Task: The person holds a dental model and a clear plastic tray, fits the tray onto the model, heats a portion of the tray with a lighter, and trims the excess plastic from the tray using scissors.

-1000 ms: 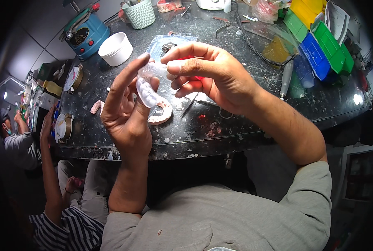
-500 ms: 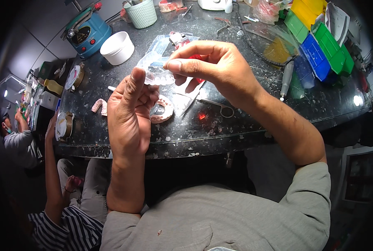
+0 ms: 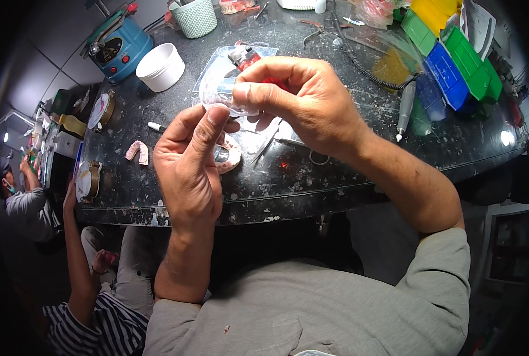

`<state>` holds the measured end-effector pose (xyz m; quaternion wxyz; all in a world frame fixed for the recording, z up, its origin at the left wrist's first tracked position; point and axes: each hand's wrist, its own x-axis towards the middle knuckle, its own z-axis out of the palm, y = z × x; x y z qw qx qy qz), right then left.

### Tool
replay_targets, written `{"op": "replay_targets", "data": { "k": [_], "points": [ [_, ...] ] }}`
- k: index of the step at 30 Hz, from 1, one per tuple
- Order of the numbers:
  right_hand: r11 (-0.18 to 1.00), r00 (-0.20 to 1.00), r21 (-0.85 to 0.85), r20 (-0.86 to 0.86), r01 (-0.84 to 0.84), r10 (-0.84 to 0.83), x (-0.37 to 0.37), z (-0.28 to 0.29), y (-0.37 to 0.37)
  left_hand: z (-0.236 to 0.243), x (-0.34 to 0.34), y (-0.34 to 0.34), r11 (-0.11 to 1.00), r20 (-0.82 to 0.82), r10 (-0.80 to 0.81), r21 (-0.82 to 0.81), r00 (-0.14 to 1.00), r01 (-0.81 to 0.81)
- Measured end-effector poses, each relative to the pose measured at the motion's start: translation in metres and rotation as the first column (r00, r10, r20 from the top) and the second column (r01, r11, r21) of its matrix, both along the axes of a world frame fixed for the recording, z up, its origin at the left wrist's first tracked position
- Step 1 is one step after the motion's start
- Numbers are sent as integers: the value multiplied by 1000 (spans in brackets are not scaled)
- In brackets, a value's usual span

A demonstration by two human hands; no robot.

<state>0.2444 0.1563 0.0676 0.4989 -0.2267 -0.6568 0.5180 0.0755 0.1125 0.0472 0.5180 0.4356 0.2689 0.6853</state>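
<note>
Tray, clear, spans left grip and right grip, pinched by both.

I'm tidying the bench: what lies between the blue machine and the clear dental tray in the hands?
In the head view, a white tub lies between the blue machine and clear dental tray, then the edge of a clear sheet.

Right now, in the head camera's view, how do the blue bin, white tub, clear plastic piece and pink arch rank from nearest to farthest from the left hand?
From the left hand:
1. Clear plastic piece: touching its fingertips.
2. Pink arch: just left.
3. White tub: beyond, to the upper left.
4. Blue bin: far right.
</note>
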Motion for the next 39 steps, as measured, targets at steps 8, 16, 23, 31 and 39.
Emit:
{"op": "replay_targets", "data": {
  "k": [8, 16, 23, 31, 39],
  "points": [
    [1000, 999, -29, -52, 11, -12, -2, 1, 1, -4, -7, 0, 997, -48, -70, 40, 996, 72],
    [998, 999, 49, 25, 30, -32, -1, 4, -3, -4, -10, 1, 997, -49, -72, 25, 996, 73],
    [1000, 1000, -16, -15, -14, 13, -1, 1, -1, 1, 2, 0, 998, -46, 14, 59, 999, -11],
    [999, 998, -40, -46, -36, 34, -2, 3, -1, 3, 0, -2, 997, -71, 44, 68, 997, -39],
    [996, 996, 88, -78, -23, 30, -1, 1, 0, 1, -3, 0, 997, -68, 26, 78, 997, -20]
  ]
}}
